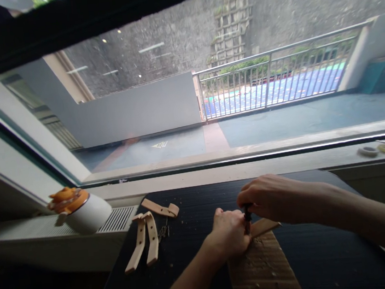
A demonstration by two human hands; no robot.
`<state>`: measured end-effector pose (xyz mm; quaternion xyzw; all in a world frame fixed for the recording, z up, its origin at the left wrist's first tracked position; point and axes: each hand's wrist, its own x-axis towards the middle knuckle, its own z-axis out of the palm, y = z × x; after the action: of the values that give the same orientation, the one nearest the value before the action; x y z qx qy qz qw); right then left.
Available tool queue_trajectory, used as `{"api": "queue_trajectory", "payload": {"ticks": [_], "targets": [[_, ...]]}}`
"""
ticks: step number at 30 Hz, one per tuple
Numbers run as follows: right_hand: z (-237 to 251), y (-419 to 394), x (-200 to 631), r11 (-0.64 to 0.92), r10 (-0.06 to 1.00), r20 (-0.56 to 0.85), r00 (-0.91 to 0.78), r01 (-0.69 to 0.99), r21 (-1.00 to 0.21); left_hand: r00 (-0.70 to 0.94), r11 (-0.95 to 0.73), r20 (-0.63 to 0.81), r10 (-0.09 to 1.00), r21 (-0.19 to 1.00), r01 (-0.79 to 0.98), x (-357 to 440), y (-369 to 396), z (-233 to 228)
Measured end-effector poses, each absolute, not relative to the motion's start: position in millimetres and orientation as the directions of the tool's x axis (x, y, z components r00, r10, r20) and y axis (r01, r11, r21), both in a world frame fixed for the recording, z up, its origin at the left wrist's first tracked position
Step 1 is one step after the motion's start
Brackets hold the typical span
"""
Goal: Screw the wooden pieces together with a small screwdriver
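1. Got corrugated cardboard point(267, 273) right up front on the black table point(316, 255).
2. Pinching a slim dark tool point(247, 216) roughly upright in the right hand point(266, 196).
3. Gripping a wooden strip point(264, 226) at the cardboard's far end with a curled left hand point(229, 233).

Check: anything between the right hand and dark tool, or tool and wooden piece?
Nothing visible separates the right hand from the dark tool it grips. The left hand crowds the tool's lower end; whether the tip meets the wooden piece is hidden.
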<state>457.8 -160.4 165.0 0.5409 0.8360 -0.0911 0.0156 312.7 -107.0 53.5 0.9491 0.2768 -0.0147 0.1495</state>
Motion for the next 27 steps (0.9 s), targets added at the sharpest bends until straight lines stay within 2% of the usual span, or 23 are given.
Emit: {"api": "queue_trajectory", "payload": {"ticks": [7, 14, 21, 27], "targets": [[164.3, -160.6, 457.1, 0.376, 0.914, -0.133, -0.384, 0.923, -0.082, 0.834, -0.791, -0.077, 0.546, 0.282, 0.543, 313.7, -105.9, 46.3], [168.0, -163.5, 459.0, 0.396, 0.905, -0.113, -0.410, 0.909, -0.128, 0.841, -0.790, -0.107, 0.531, 0.297, 0.537, 312.9, -110.2, 54.1], [163.8, -159.6, 460.7, 0.393, 0.907, -0.121, -0.404, 0.914, -0.102, 0.838, -0.780, -0.102, 0.536, 0.321, 0.538, 313.5, -109.3, 50.0], [162.4, -159.9, 459.6, 0.370, 0.919, -0.116, -0.376, 0.926, -0.072, 0.831, -0.783, -0.100, 0.547, 0.290, 0.550, 313.2, -108.4, 48.4]]}}
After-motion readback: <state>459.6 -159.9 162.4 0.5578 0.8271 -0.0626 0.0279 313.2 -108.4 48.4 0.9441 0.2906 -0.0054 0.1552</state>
